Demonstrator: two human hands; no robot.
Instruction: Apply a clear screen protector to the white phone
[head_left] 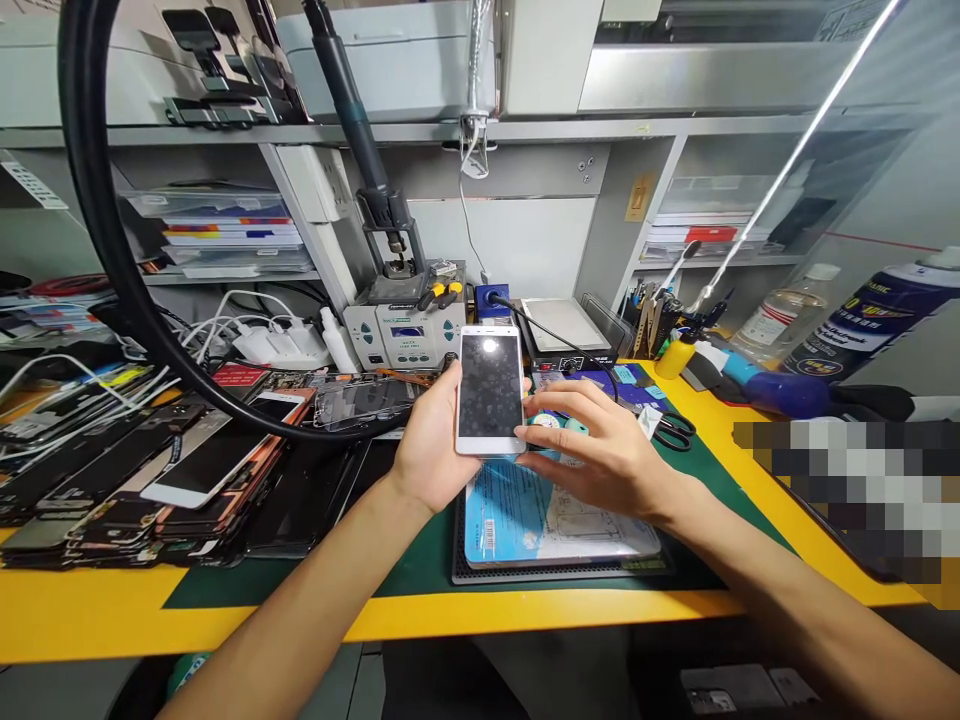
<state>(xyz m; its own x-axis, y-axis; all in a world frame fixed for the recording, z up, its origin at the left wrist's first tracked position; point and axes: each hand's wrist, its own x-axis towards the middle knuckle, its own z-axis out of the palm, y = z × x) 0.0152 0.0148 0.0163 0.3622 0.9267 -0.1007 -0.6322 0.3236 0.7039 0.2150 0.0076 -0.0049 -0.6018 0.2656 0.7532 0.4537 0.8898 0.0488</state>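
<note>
A white smartphone (490,390) with a dark, spotted screen is held upright above the bench, its screen turned toward me. My left hand (431,435) is closed around its left side and lower back, thumb along the edge. From the right, my right hand (600,440) grips the phone's right edge near the lower corner with bent fingers; part of that grip is hidden behind the phone. Below both hands lies a blue and white flat package (562,515) on a dark perforated pad (465,575), over a green mat (420,555).
Stacked phones and phone parts (217,470) crowd the left. A black hose (172,340) loops in front of a rework station (405,330). Scissors (675,432), a yellow bottle (675,355) and a spray can (862,325) are at the right. A yellow bench edge (420,615) runs in front.
</note>
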